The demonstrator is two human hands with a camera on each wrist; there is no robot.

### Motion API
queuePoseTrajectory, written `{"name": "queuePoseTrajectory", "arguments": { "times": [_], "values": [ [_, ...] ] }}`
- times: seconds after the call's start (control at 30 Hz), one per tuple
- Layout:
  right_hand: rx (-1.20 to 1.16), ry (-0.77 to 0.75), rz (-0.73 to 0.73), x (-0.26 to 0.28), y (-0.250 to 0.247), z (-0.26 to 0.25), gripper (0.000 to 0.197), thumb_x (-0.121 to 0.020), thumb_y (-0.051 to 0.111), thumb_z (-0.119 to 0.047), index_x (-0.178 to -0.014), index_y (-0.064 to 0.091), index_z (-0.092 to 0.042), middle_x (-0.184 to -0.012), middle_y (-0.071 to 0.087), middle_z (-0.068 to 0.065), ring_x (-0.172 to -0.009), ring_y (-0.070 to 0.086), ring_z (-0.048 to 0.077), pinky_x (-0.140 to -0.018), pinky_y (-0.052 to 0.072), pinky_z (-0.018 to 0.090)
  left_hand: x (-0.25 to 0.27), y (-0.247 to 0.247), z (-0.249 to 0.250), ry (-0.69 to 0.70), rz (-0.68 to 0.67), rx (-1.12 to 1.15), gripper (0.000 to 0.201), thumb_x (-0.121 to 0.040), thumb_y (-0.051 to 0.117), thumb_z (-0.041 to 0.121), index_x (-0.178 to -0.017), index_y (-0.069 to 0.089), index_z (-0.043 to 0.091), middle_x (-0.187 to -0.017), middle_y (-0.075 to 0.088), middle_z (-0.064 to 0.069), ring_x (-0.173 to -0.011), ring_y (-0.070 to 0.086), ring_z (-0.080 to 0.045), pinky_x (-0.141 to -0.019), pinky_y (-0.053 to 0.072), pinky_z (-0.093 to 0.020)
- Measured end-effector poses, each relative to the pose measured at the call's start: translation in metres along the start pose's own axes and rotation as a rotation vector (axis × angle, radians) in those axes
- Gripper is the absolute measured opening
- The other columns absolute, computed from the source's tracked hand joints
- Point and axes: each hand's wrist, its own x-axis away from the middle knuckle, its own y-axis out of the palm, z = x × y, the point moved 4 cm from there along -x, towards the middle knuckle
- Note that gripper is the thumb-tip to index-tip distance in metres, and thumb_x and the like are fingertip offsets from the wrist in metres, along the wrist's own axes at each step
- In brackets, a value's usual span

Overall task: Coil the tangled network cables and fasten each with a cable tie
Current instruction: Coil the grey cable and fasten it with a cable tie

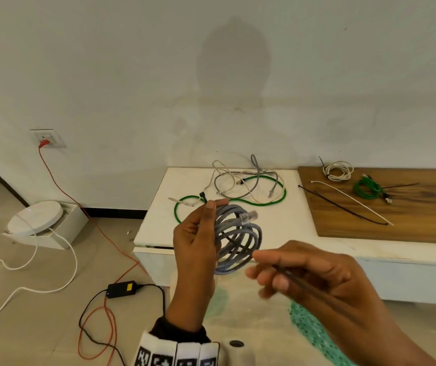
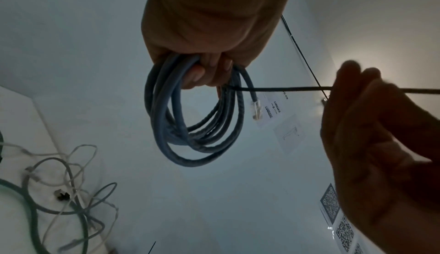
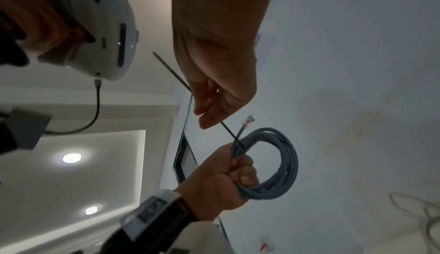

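Left hand (image 1: pixel 193 249) grips grey coil (image 1: pixel 238 239); right hand (image 1: pixel 314 276) pinches black tie (image 2: pixel 285 89). Loose grip risks loops springing apart.

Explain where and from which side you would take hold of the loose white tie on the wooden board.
Pinch the white tie near its middle, from above. It lies flat and thin on the board, with a black tie close beside it, so a fingertip pinch probably suits better than a full grasp.

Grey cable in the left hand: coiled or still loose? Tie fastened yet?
Coiled, not fastened. The left hand grips the grey cable in stacked loops; the right hand pinches a black cable tie running straight to the coil, no closed loop visible.
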Motion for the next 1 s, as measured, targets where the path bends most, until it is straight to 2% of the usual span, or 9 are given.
{"name": "queuePoseTrajectory", "arguments": {
  "times": [0.17, 0.27, 0.33, 0.43, 0.57, 0.7, 0.8, 0.9, 1.0],
  "values": [
    [0.379, -0.189, 0.080, 0.000, 0.000, 0.004, 0.017, -0.078, 0.070, -0.035, -0.095, 0.074, -0.035, -0.086, 0.068, -0.013, -0.079, 0.067, 0.011, -0.065, 0.056, 0.027, 0.000, -0.001, 0.003, -0.013, 0.008, 0.038, 0.027, -0.096, 0.045, 0.019, -0.093, 0.069, 0.006, -0.048, 0.059, 0.009, -0.034, 0.047, 0.001, -0.035, 0.036, -0.011],
    [0.569, -0.140, -0.110, 0.001, 0.007, 0.027, 0.032, -0.084, 0.065, -0.017, -0.107, 0.069, -0.038, -0.096, 0.062, -0.022, -0.088, 0.062, 0.002, -0.072, 0.049, 0.013, 0.000, -0.001, 0.004, -0.005, -0.006, 0.021, 0.028, -0.095, 0.046, 0.022, -0.094, 0.071, 0.009, -0.059, 0.065, 0.006, -0.043, 0.054, -0.002, -0.039, 0.045, -0.018],
    [0.682, -0.077, -0.256, 0.004, 0.010, 0.041, 0.054, -0.084, 0.052, -0.006, -0.120, 0.059, -0.046, -0.104, 0.059, -0.029, -0.097, 0.059, -0.004, -0.078, 0.046, 0.009, -0.002, -0.002, 0.003, -0.002, -0.018, 0.000, 0.028, -0.093, 0.048, 0.027, -0.092, 0.072, 0.014, -0.074, 0.072, -0.001, -0.065, 0.068, -0.013, -0.053, 0.057, -0.035],
    [0.611, -0.117, -0.018, -0.003, 0.001, 0.033, 0.041, -0.087, 0.049, -0.017, -0.116, 0.062, -0.043, -0.097, 0.066, -0.021, -0.086, 0.064, -0.001, -0.071, 0.051, 0.012, -0.001, -0.002, 0.006, 0.005, -0.030, -0.028, 0.026, -0.092, 0.048, 0.027, -0.089, 0.073, 0.017, -0.085, 0.074, -0.004, -0.083, 0.070, -0.026, -0.068, 0.058, -0.049],
    [0.612, -0.262, 0.301, -0.024, -0.009, -0.005, 0.015, -0.083, 0.059, -0.030, -0.097, 0.066, -0.029, -0.082, 0.066, -0.017, -0.072, 0.063, 0.001, -0.061, 0.049, 0.008, 0.004, 0.004, 0.007, 0.026, -0.056, -0.071, 0.026, -0.092, 0.048, 0.026, -0.088, 0.073, 0.017, -0.083, 0.075, -0.001, -0.079, 0.071, -0.019, -0.073, 0.057, -0.049],
    [0.751, -0.084, 0.160, -0.035, 0.008, -0.002, 0.018, -0.080, 0.065, -0.033, -0.097, 0.069, -0.029, -0.081, 0.070, -0.014, -0.070, 0.064, -0.001, -0.064, 0.055, 0.015, 0.005, 0.004, 0.008, 0.021, -0.047, -0.065, 0.025, -0.092, 0.048, 0.027, -0.087, 0.072, 0.019, -0.078, 0.074, 0.004, -0.071, 0.070, -0.012, -0.062, 0.059, -0.037],
    [0.884, -0.182, 0.201, -0.022, 0.027, 0.015, 0.010, -0.080, 0.056, -0.032, -0.090, 0.060, -0.032, -0.085, 0.070, -0.013, -0.071, 0.065, 0.000, -0.059, 0.054, 0.013, 0.001, 0.000, 0.010, 0.016, -0.020, -0.043, 0.026, -0.094, 0.047, 0.023, -0.090, 0.072, 0.017, -0.075, 0.073, 0.004, -0.060, 0.067, -0.007, -0.045, 0.052, -0.023],
    [1.019, -0.219, 0.172, -0.013, 0.039, 0.033, 0.020, -0.082, 0.058, -0.031, -0.101, 0.061, -0.028, -0.096, 0.072, -0.008, -0.078, 0.067, 0.006, -0.064, 0.055, 0.017, -0.001, -0.004, 0.009, 0.036, 0.006, -0.074, 0.026, -0.093, 0.048, 0.027, -0.089, 0.072, 0.022, -0.080, 0.074, 0.005, -0.069, 0.069, -0.011, -0.052, 0.055, -0.028],
    [1.238, -0.221, 0.126, -0.019, 0.045, 0.041, 0.044, -0.068, 0.082, -0.025, -0.109, 0.068, -0.014, -0.099, 0.072, -0.001, -0.080, 0.069, 0.013, -0.061, 0.054, 0.021, 0.000, -0.004, 0.006, 0.036, 0.003, -0.083, 0.026, -0.093, 0.047, 0.029, -0.090, 0.072, 0.022, -0.082, 0.074, 0.004, -0.075, 0.071, -0.016, -0.055, 0.056, -0.028]
  ]
}}
